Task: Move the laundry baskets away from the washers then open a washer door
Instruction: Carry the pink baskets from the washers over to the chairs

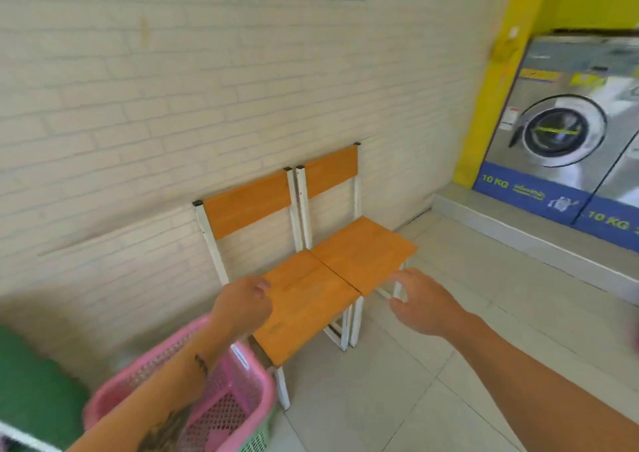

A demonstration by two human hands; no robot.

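Observation:
A pink laundry basket (235, 403) stands on the floor at the lower left, beside the chairs, with a green basket edge (257, 443) showing under it. My left hand (242, 304) hovers above it with fingers loosely curled, holding nothing. My right hand (423, 301) is held out over the floor, fingers spread, empty. A steel washer (567, 123) with a round door (562, 130), which is closed, stands on a raised step at the far right. A second washer (626, 189) is cut off by the frame edge.
Two orange wooden chairs (332, 272) with white frames stand against the cream brick wall (173, 106). A green object (31, 389) fills the lower left corner. A grey step (518, 230) runs under the washers. The tiled floor (397, 399) stretches to the right.

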